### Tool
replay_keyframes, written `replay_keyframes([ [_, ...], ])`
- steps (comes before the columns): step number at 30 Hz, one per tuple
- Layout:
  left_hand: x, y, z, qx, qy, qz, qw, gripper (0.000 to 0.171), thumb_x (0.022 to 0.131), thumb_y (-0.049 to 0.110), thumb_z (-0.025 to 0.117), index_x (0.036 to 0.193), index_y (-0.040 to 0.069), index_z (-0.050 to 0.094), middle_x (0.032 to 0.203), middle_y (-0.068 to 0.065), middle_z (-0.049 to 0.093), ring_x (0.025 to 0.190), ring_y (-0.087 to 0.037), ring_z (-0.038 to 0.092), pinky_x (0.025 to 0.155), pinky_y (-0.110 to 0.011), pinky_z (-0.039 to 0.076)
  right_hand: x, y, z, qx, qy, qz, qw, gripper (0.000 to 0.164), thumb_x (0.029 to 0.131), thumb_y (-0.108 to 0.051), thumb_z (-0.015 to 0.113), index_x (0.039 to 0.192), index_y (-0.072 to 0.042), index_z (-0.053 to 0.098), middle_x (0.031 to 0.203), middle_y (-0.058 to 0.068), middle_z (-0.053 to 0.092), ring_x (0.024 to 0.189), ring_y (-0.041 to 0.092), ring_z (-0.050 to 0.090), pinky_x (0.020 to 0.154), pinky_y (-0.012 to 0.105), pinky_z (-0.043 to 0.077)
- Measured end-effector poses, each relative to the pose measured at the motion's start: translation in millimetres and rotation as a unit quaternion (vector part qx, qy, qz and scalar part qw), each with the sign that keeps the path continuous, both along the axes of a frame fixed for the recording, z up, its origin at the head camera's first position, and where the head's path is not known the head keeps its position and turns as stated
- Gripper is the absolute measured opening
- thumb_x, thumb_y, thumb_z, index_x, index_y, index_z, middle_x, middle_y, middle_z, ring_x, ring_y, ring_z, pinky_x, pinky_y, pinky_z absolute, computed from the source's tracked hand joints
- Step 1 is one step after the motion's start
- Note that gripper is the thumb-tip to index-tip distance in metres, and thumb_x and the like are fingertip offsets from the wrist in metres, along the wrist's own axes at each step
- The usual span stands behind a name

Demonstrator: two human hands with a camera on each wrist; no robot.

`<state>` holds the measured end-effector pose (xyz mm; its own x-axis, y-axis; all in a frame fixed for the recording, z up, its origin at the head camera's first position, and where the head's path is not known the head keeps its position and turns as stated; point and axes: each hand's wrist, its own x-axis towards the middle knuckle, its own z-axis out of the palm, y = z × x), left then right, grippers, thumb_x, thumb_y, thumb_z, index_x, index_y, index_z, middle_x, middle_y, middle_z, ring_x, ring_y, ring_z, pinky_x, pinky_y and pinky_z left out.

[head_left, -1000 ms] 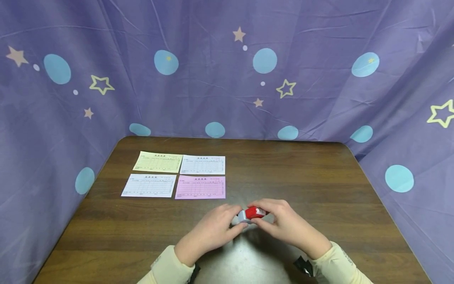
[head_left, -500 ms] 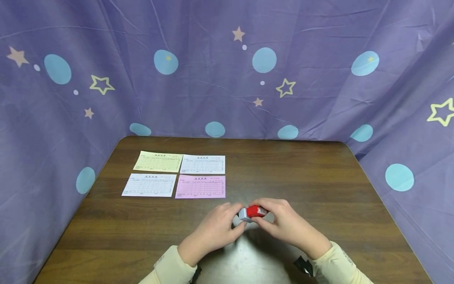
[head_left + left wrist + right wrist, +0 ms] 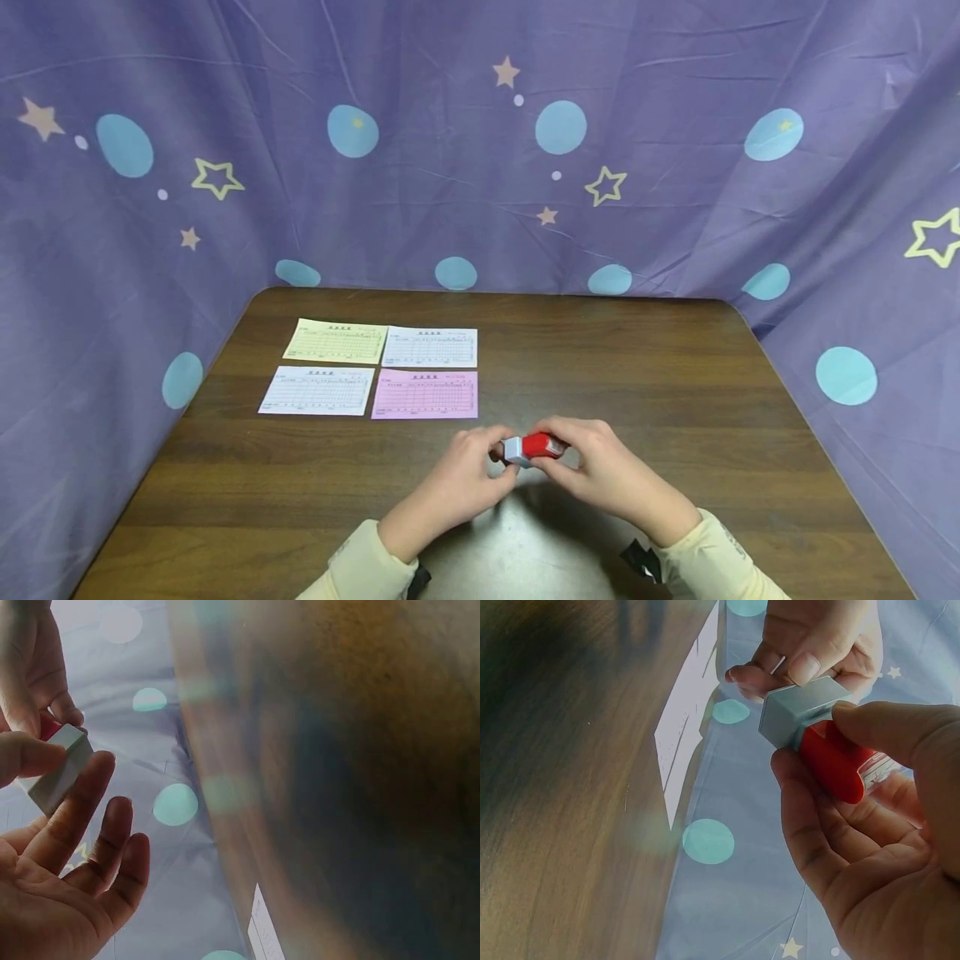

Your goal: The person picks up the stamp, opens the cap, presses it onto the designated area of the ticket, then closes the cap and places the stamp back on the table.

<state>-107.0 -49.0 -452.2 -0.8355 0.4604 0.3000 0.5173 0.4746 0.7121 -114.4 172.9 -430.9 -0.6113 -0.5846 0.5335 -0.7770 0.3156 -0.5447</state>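
Low in the middle of the head view, both hands hold a self-inking stamp with a red body (image 3: 542, 445) and a pale grey cap (image 3: 513, 452) at its left end. My left hand (image 3: 457, 479) pinches the cap between thumb and index finger; in the left wrist view its other fingers spread apart around the grey block (image 3: 58, 776). My right hand (image 3: 600, 458) grips the red body (image 3: 832, 761), thumb on one side and index finger on the other. Cap and body meet without a visible gap. The stamp is held above the table, and its printing face is hidden.
Left of centre on the brown wooden table (image 3: 637, 358) lie a yellow form (image 3: 335, 342), two white forms (image 3: 430, 347), (image 3: 317, 391) and a pink form (image 3: 425, 394). A purple curtain (image 3: 465, 217) with stars and dots surrounds the table's back and sides.
The left fingers have shifted slightly on the cap, so more of the grey block shows. The stamp lies a little more level; the right hand has barely moved.
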Motion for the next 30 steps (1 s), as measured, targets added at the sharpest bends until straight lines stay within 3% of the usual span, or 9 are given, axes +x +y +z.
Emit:
replay_keyframes([
  [9,-2.5,0.3,0.8,0.005,-0.019,0.003,0.9998,0.023,0.075,0.001,0.072,0.097,0.007,0.073,0.072,0.013,0.063,0.072,-0.02,0.062,0.064,-0.025,0.047,-0.8,-0.2,0.8,0.006,0.0,0.003,1.0,0.029,0.085,-0.001,0.081,0.109,-0.011,0.067,0.097,-0.008,0.069,0.083,0.007,0.065,0.075,0.022,0.053],
  [18,-2.3,2.5,1.9,0.026,-0.036,-0.006,0.999,0.019,0.07,-0.002,0.069,0.086,0.009,0.07,0.06,0.018,0.058,0.052,0.003,0.046,0.047,-0.017,0.037,-0.4,0.3,-2.1,0.006,-0.008,-0.003,1.0,0.028,0.086,-0.002,0.08,0.109,-0.01,0.068,0.097,-0.008,0.069,0.083,0.007,0.065,0.075,0.021,0.053],
  [25,-2.2,3.5,1.5,0.041,-0.024,0.006,0.9989,0.023,0.069,0.0,0.069,0.089,0.01,0.073,0.059,0.02,0.057,0.051,0.002,0.047,0.047,-0.016,0.037,-1.7,0.5,-3.0,0.006,-0.013,-0.006,1.0,0.027,0.087,-0.004,0.08,0.11,-0.012,0.068,0.099,-0.009,0.069,0.085,0.006,0.065,0.076,0.022,0.053],
  [30,-2.7,2.8,1.1,0.046,-0.029,0.001,0.9985,0.022,0.068,-0.001,0.069,0.085,0.012,0.072,0.058,0.022,0.057,0.05,0.002,0.041,0.046,-0.015,0.033,-2.9,0.1,-3.2,0.003,-0.004,0.0,1.0,0.029,0.086,-0.002,0.08,0.111,-0.01,0.068,0.099,-0.007,0.07,0.084,0.007,0.066,0.075,0.024,0.054],
])
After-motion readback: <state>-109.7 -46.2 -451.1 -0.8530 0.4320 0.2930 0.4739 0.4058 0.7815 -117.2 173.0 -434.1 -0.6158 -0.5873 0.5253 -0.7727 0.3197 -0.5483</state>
